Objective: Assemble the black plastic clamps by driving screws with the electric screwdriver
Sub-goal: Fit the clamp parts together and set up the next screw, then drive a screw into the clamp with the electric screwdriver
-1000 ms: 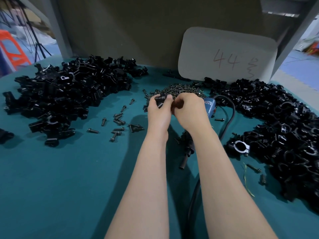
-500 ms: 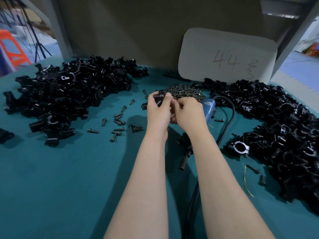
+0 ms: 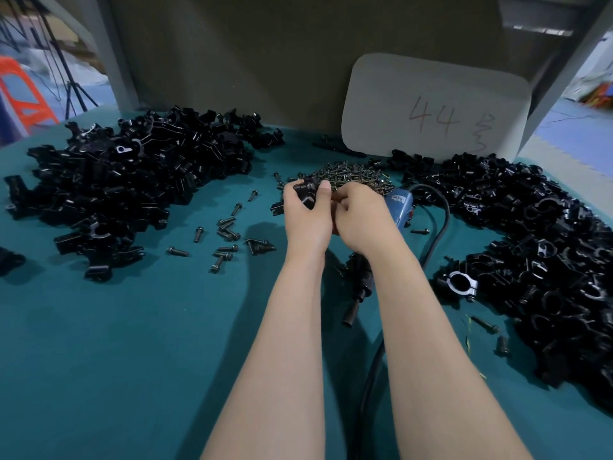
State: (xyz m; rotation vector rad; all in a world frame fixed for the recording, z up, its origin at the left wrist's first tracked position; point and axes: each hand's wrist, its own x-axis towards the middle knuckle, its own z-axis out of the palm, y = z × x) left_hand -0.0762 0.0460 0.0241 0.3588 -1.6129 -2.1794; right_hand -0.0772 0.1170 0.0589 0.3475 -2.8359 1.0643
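Teal table [image 3: 149,343] carries black clamp-part piles at left [image 3: 132,180] and right [image 3: 547,244], a screw heap [image 3: 351,171] at centre back, and the electric screwdriver [image 3: 401,207] lying unused under the right forearm. Left hand [image 3: 306,224] grips one clamp [image 3: 308,194] just before the heap; right hand [image 3: 361,220] curls against it, and I cannot tell whether it pinches a screw. Judged step: hand-seating a screw; next calls for lifting the driver and aligning its bit.

Clamp piles [image 3: 126,190] left & right [image 3: 530,234], screw heap [image 3: 351,172] btwn, behind screwdriver [image 3: 399,207].
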